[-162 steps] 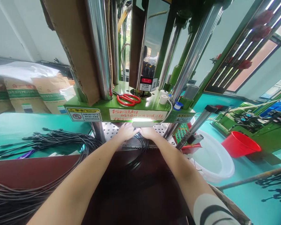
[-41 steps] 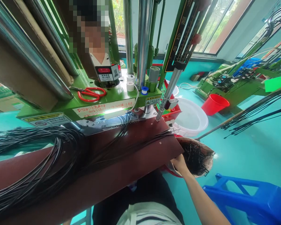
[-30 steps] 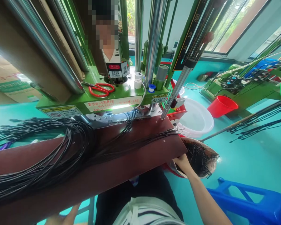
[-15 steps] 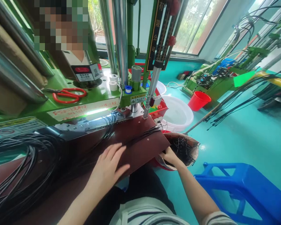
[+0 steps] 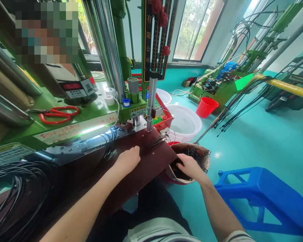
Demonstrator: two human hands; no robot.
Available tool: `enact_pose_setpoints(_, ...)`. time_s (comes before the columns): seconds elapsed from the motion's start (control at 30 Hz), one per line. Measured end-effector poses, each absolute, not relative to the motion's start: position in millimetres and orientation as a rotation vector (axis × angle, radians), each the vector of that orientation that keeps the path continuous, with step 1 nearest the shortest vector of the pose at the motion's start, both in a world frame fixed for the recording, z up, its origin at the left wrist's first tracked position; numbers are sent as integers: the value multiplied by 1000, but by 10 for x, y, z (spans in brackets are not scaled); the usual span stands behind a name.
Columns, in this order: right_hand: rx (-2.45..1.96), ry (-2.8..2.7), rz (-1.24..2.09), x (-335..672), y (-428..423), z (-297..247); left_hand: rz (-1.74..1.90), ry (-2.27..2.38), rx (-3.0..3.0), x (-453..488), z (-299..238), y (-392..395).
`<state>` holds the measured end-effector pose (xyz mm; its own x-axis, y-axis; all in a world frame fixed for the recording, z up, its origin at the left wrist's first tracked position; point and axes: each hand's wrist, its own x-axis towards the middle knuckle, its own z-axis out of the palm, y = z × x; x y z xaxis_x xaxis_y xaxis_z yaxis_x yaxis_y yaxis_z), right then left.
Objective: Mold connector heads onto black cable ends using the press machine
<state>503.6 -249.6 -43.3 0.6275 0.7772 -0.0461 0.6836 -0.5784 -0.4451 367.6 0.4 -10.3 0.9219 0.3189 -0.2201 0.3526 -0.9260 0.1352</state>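
My left hand (image 5: 128,158) rests on the dark red worktable (image 5: 151,161) with its fingers curled under. It lies between a bundle of black cables (image 5: 109,140) that runs into the green press (image 5: 73,117) and some thin cable ends (image 5: 157,141). My right hand (image 5: 190,167) reaches into a brown-lined bin (image 5: 203,154) of black scraps beside the table's right corner. Its fingertips are hidden among the dark contents.
Red scissors (image 5: 57,114) and tape rolls (image 5: 109,99) lie on the press deck. A large cable coil (image 5: 12,188) sits at the left. A white tub (image 5: 184,122), a red bucket (image 5: 206,107) and a blue stool (image 5: 262,198) stand on the teal floor. A person stands behind the press.
My left hand slid forward on the table and curled from flat into a closed hand. My right hand went deeper into the bin. The view swung to the right.
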Motion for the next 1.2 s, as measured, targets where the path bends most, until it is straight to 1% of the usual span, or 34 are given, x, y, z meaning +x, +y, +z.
enact_pose_setpoints(0.07,-2518,-1086,217,5039,-2494,-293,-226,569,2711,3678,-93,57)
enact_pose_setpoints(0.13,-2410,-1022,152,4990,-2446,-183,-154,607,2369,3657,-59,101)
enact_pose_setpoints(0.17,-2303,-1000,178,4942,-2399,-146,-138,609,2167,3636,-24,115)
enact_pose_setpoints(0.2,-2174,-974,247,4880,-2337,-122,-132,597,1980,3608,27,120)
enact_pose_setpoints(0.27,-1858,-912,516,4730,-2163,-111,-130,544,1722,3526,172,107)
enact_pose_setpoints(0.37,-1292,-783,935,4542,-1821,-106,-84,468,1570,3340,413,27)
enact_pose_setpoints(0.43,-978,-704,1013,4502,-1593,-29,-59,469,1504,3188,491,-74)
enact_pose_setpoints(0.53,-750,-643,930,4545,-1344,212,7,560,1404,2948,373,-299)
enact_pose_setpoints(0.63,-747,-716,967,4546,-1228,424,77,651,1299,2733,61,-545)
enact_pose_setpoints(0.73,-835,-851,1104,4420,-1201,430,-33,498,1250,2617,-145,-706)
enact_pose_setpoints(0.83,-930,-892,1206,4270,-1219,295,-29,343,1103,2682,-72,-745)
enact_pose_setpoints(0.97,-985,-845,1358,4246,-1229,213,219,412,921,2983,173,-718)
enact_pose_setpoints(1.03,-920,-791,1269,4330,-1201,280,284,419,900,3120,228,-727)
enact_pose_setpoints(1.1,-858,-725,1093,4459,-1157,400,292,407,926,3206,231,-757)
enact_pose_setpoints(1.2,-910,-720,894,4671,-1092,583,311,441,1000,3258,200,-798)
